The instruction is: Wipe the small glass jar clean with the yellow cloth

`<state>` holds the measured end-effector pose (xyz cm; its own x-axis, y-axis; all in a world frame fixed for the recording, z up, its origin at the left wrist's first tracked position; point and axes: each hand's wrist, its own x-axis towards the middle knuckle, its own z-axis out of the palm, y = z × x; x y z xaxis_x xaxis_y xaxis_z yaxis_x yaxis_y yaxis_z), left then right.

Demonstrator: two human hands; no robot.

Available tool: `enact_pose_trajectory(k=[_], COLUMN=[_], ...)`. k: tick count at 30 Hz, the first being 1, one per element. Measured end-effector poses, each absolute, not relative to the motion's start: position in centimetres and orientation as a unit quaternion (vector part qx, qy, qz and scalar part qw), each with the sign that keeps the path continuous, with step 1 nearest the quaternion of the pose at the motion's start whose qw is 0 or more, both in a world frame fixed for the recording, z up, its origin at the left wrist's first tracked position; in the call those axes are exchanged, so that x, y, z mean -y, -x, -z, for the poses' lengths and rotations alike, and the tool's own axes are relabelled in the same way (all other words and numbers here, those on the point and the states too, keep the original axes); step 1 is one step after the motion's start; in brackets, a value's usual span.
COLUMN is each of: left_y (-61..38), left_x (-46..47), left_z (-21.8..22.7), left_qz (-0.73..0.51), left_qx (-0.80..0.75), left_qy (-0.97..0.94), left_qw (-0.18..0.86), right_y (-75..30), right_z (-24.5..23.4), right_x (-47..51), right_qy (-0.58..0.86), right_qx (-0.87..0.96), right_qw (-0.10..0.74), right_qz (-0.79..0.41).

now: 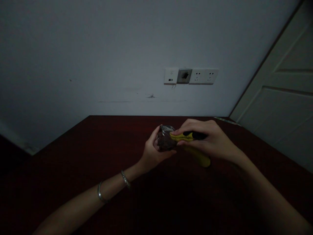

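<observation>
My left hand (153, 151) is closed around a dark brown, rounded object (166, 139) with a shiny, film-like surface; its exact kind is unclear in the dim light. My right hand (205, 138) grips a yellow-and-black-handled tool (182, 137), whose front end meets the right side of the brown object. The tool's working tip is too dark to make out. Below my right hand shows a long yellow piece (201, 159) with a rounded end, partly hidden by the fingers; I cannot tell whether it belongs to the tool.
The dark red table (117, 130) reaches back to a pale wall (110, 58). White socket plates (202, 76) and a grey plate with a black plug (184, 76) are on that wall. A white panelled door (283, 94) stands at the right. A thin flat strip (227, 121) lies along the table's back right edge.
</observation>
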<state>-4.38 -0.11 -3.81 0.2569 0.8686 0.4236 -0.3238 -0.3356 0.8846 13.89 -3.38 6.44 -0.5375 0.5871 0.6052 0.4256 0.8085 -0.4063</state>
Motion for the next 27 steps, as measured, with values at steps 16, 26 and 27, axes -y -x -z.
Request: enact_pose_trajectory(k=[16,26,27], left_y=[4.4,4.0,4.0], left_x=[0.4,0.5,0.5], left_z=[5.4,4.9,4.9], left_qz=[-0.517,-0.528,-0.527], left_qx=[-0.207,-0.207,-0.211], left_qy=[-0.659,-0.629,-0.626], left_qw=[0.505,0.531,0.535], right_y=[-15.4,-14.6,-14.6], right_z=[-6.5,-6.5,-6.5], right_x=[2.9,3.0,3.1], right_qy=[0.338,0.286,0.284], right_qx=[0.858,0.883,0.886], right_qw=[0.385,0.366,0.361], right_qz=[-0.039,-0.064,-0.069])
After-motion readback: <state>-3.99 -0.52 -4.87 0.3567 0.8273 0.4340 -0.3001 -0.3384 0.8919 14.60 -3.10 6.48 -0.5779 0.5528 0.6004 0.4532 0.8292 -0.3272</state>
